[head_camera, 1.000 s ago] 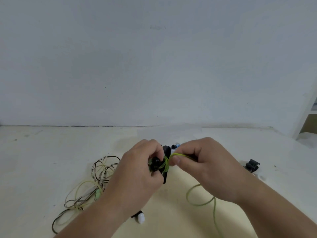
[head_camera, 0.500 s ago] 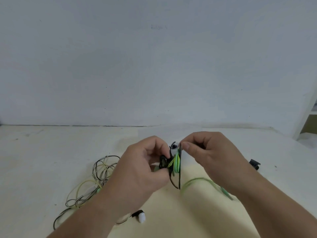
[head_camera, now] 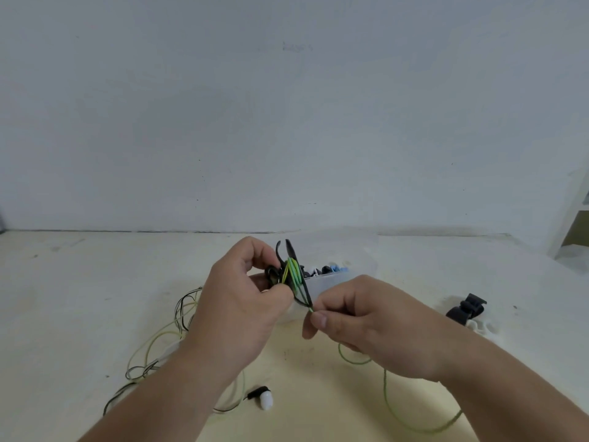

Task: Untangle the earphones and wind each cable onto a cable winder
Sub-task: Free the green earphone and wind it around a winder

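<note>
**Head view**

- **Left hand** (head_camera: pixel 242 301): raised above the counter (head_camera: pixel 79 298). Fingers and thumb are curled round a black cable winder (head_camera: pixel 294 275), which is held upright.
- **Green cable** (head_camera: pixel 385 393): several turns are seen wound about the winder's middle. The free run is pinched between thumb and forefinger of the right hand (head_camera: pixel 373 323), just below the winder's lower tip. From there it drops to the counter and trails in a long loop toward the near right edge.
- **Tangle of pale yellow and dark cables** (head_camera: pixel 165 339): laid on the counter to the left, partly hidden by the left forearm. A white earbud (head_camera: pixel 265 399) is found at its near end.
- **Spare black winder** (head_camera: pixel 467 309): set on the counter, well apart to the right.
- **Clear box** (head_camera: pixel 325 277): placed behind the hands. It holds small dark and blue pieces, and their kind cannot be told.

**Progress, as judged**

- **Done:** one cable is separated and partly wound.
- **Left:** a long length of the green cable is left to be wound on. The tangle is yet to be undone and wound.
</note>
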